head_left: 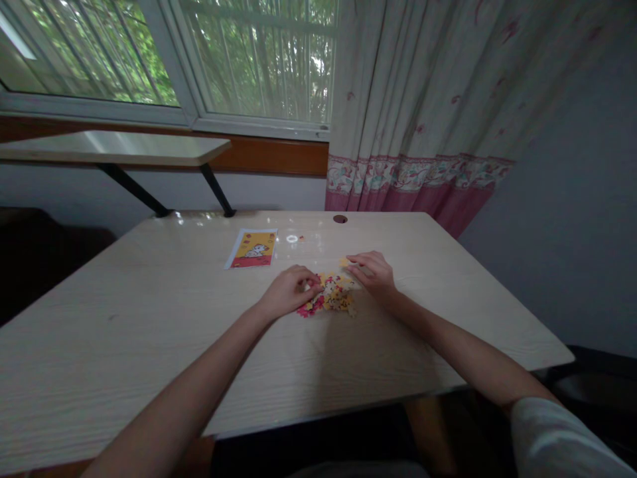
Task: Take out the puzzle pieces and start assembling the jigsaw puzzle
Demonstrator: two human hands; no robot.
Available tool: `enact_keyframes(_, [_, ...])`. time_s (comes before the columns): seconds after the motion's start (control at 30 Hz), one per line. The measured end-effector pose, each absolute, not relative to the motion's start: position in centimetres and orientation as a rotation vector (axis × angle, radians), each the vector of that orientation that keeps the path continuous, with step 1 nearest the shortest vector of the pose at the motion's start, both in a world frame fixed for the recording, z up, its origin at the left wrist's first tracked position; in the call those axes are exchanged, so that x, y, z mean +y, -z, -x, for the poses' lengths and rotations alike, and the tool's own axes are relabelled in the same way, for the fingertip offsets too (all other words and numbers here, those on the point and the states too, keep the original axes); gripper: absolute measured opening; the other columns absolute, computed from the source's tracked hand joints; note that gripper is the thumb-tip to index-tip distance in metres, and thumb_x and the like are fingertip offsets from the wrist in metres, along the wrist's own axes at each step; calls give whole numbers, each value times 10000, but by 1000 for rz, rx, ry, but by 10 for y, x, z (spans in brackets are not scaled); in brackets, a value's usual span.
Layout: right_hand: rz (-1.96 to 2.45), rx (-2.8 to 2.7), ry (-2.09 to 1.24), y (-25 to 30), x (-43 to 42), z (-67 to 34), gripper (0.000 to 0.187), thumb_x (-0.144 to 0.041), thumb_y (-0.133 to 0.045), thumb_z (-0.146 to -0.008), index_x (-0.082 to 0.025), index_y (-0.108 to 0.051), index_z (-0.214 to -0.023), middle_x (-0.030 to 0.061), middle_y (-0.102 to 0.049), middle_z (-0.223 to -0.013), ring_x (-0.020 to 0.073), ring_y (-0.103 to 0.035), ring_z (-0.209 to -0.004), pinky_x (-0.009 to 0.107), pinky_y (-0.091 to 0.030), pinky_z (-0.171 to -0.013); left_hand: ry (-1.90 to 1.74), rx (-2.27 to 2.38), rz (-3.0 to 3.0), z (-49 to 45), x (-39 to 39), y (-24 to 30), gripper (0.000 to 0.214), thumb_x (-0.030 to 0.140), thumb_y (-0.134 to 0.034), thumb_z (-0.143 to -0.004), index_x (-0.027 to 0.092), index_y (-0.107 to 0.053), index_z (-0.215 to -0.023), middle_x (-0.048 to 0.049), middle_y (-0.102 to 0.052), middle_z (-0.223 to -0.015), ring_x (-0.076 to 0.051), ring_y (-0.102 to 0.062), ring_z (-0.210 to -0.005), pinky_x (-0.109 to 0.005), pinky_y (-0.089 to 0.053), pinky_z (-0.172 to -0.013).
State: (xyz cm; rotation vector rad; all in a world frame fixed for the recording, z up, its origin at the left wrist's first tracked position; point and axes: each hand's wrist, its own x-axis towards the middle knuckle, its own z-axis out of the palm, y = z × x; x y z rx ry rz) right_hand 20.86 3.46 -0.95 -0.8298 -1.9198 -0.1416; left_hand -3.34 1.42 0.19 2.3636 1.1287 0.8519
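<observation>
A heap of small jigsaw puzzle pieces [336,295], yellow, red and pale, lies in the middle of the table. At its left side is my left hand [288,291], fingers curled and thumb close to the fingertips among the pieces. Whether a piece sits between them is too small to make out. My right hand [375,271] is at the heap's upper right, thumb and forefinger closed on a yellow puzzle piece [344,263]. Farther back to the left lies a picture sheet [256,249] with a white animal on yellow and red.
The pale wooden table [149,332] has a round cable hole [340,219] near its back edge. A tiny orange piece [301,238] lies near the sheet. A raised shelf [109,147] on black supports stands back left. A curtain [398,119] hangs behind.
</observation>
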Motion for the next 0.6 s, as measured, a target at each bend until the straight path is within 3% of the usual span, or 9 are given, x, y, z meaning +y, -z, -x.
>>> enact_keyframes(0.17, [843, -1936, 139, 12, 37, -209, 181, -358, -610, -864, -236, -708, -955, 45, -712, -820, 176, -633, -746, 344, -452, -760, -745, 1087, -2540, 34, 13, 1, 210, 357, -591, -827, 181, -667, -911, -73, -665, -880, -193, -587, -851, -317, -462, -780])
enact_keyframes(0.6, [778, -1926, 248, 10, 34, -206, 168, -347, -615, -866, -231, -698, -956, 29, -718, -809, 165, -633, -721, 329, -425, -736, -548, 1229, -2755, 31, 6, -8, 255, 416, -555, -844, 168, -609, -811, -64, -608, -782, -207, -558, -783, -293, -430, -675])
